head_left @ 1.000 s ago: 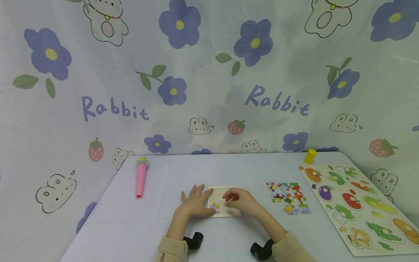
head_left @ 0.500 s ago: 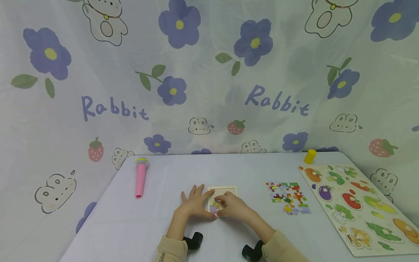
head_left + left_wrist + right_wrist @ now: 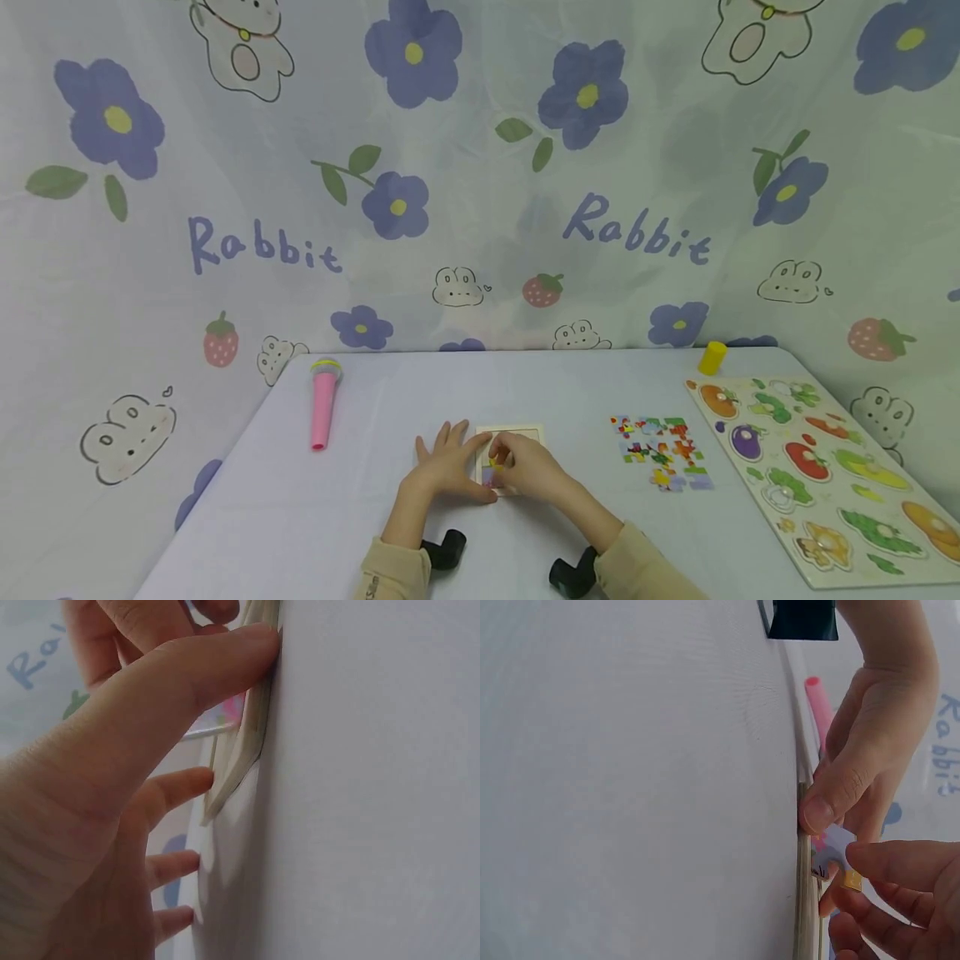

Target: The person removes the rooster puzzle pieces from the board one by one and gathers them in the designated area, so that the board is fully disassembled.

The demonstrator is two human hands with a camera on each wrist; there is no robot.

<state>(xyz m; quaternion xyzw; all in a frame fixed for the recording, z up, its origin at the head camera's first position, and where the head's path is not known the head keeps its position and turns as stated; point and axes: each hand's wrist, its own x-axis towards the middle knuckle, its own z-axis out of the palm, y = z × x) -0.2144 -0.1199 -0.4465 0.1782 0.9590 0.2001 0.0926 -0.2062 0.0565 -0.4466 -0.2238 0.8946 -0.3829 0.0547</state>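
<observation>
A small pale wooden puzzle tray (image 3: 525,431) lies in front of me, partly covered by both hands. My left hand (image 3: 444,468) spreads its fingers along the tray's left side. Its thumb (image 3: 225,664) rests on the near edge, as the left wrist view shows. With thumb and fingertips, my right hand (image 3: 531,468) pinches a jigsaw piece (image 3: 831,851) in lilac, pink and yellow at the tray's lower left corner. Tilted up from the tray, the piece shows its printed face in the right wrist view. Most of the tray's floor is hidden by the right hand.
Several loose jigsaw pieces (image 3: 660,454) lie in a cluster to the right. Beyond them is a large vegetable puzzle board (image 3: 832,492), with a yellow cylinder (image 3: 712,358) behind it. A pink toy microphone (image 3: 322,408) lies at the left. A patterned cloth hangs behind the table.
My right hand has moved left across the tray to its lower left corner and now pinches the piece there. The left thumb has shifted slightly along the near edge.
</observation>
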